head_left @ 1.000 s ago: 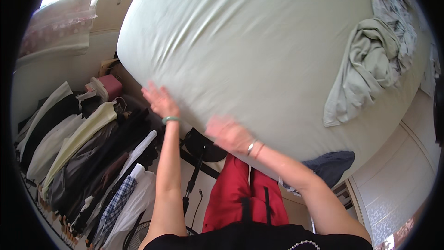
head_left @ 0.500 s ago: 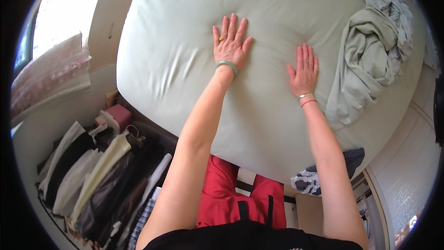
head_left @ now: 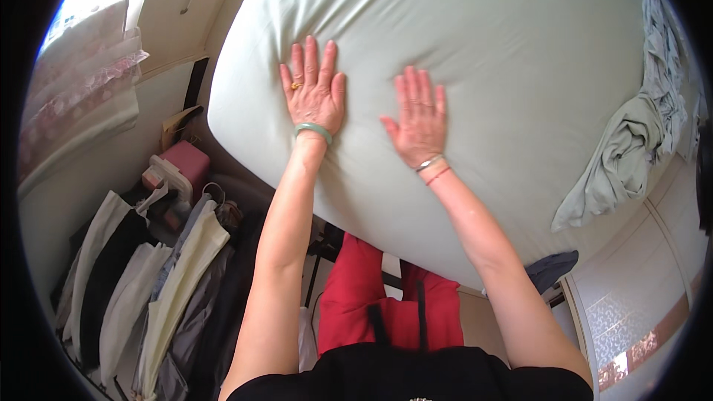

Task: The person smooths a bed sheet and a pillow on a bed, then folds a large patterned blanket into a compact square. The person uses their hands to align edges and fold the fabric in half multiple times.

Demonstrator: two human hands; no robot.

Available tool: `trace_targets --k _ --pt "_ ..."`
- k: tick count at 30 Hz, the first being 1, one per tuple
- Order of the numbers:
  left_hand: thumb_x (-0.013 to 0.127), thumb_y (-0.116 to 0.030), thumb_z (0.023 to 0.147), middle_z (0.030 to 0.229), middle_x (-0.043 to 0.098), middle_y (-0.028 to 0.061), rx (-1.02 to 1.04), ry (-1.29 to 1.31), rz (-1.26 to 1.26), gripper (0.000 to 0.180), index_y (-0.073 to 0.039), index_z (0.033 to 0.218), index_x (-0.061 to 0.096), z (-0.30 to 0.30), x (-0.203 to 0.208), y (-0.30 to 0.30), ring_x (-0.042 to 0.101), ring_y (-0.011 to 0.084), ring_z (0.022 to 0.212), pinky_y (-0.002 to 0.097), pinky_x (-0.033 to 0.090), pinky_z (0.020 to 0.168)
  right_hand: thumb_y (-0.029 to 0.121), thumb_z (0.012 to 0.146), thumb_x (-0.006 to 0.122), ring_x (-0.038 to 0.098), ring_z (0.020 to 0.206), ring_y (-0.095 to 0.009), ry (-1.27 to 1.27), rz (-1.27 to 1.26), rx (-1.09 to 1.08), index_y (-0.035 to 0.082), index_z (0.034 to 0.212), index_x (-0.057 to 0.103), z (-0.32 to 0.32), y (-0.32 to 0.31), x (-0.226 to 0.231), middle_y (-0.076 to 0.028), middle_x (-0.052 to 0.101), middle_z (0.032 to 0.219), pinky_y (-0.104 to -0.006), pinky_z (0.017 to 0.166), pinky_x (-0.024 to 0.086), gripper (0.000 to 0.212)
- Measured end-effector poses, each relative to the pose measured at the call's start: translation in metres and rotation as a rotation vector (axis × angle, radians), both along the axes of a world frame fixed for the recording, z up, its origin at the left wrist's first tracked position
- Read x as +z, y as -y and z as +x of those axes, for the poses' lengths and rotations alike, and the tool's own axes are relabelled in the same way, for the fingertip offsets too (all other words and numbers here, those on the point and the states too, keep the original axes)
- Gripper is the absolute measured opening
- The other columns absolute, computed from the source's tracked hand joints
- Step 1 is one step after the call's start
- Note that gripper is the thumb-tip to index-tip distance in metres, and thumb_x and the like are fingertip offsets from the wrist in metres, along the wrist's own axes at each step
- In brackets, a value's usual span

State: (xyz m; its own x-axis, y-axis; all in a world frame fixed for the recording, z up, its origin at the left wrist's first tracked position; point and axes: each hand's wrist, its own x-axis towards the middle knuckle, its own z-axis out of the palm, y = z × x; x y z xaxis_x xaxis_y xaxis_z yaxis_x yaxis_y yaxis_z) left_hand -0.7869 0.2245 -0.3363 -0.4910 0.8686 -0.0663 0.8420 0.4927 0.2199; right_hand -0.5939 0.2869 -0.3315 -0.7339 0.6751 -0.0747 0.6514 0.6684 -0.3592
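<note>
A pale green fitted sheet [head_left: 505,141] covers the mattress in front of me, with creases fanning out beyond my left hand. My left hand [head_left: 316,100] lies flat on it, fingers spread, a ring on one finger and a green bangle at the wrist. To its right, my right hand [head_left: 421,120] also rests palm down on the sheet, fingers stretched and slightly blurred. Neither hand holds anything. Off to the right, a bunched grey-green cloth [head_left: 620,160] lies near the mattress edge, with a patterned pale cloth [head_left: 661,59] beyond it.
Clothes on a rack [head_left: 160,289] stand at the lower left, beside a pink box [head_left: 187,162]. A pinkish curtain [head_left: 89,96] hangs by the window. A dark cloth [head_left: 551,270] lies at the near right mattress edge, close to a cabinet [head_left: 631,304].
Both hands have moved left over the sheet, the right one farther, so they are closer together. The view has shifted, and the bunched cloth now appears farther right.
</note>
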Motion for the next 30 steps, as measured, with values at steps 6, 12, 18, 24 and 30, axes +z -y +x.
trace_targets --k 6,12,18,24,30 --pt "0.041 -0.037 0.099 0.160 0.021 0.0045 0.105 -0.108 0.008 0.054 -0.024 0.151 0.034 -0.072 -0.009 0.059 0.014 0.0270 0.148 0.0493 0.005 0.119 0.044 0.094 0.049 0.017 0.148 -0.024 -0.031 -0.075 0.317 0.005 0.150 0.028 -0.104 0.075 -0.003 -0.008 0.022 0.159 -0.0473 0.120 0.011 0.071" --pt "0.036 -0.045 0.101 0.159 0.023 0.0092 0.556 0.035 -0.168 0.056 -0.025 0.153 0.029 -0.139 -0.004 0.139 0.018 0.0285 0.147 0.0552 0.014 0.115 0.041 0.089 0.055 0.035 0.138 -0.025 -0.275 -0.230 0.595 0.000 0.139 0.044 -0.146 0.150 0.011 -0.015 0.045 0.144 -0.0417 0.116 0.024 0.066" --pt "0.031 -0.053 0.101 0.159 0.016 0.0181 0.837 0.007 -0.150 0.059 -0.022 0.152 0.030 -0.138 0.031 0.136 0.022 0.0351 0.145 0.0520 0.024 0.113 0.035 0.088 0.059 0.054 0.117 -0.028 -0.591 -0.831 0.607 0.011 0.118 0.063 -0.042 0.187 0.038 -0.006 0.062 0.121 -0.0396 0.103 0.041 0.038" --pt "0.056 -0.027 0.095 0.158 0.025 0.0116 -0.224 0.075 0.287 0.052 -0.019 0.145 0.045 0.036 0.050 -0.110 0.019 0.0269 0.147 0.0517 0.010 0.116 0.035 0.094 0.056 0.035 0.138 -0.035 -0.393 -0.003 -0.232 0.006 0.139 0.048 0.095 -0.057 0.065 -0.015 0.042 0.147 -0.0501 0.112 0.027 0.054" --pt "0.038 -0.046 0.101 0.160 0.022 0.0026 -0.560 0.074 0.188 0.050 -0.029 0.148 0.037 0.145 0.013 -0.254 0.014 0.0232 0.148 0.0515 0.005 0.119 0.040 0.100 0.044 0.024 0.145 -0.030 -0.001 0.377 -0.610 0.006 0.149 0.031 0.162 -0.188 0.006 -0.012 0.030 0.155 -0.0464 0.117 0.019 0.061"
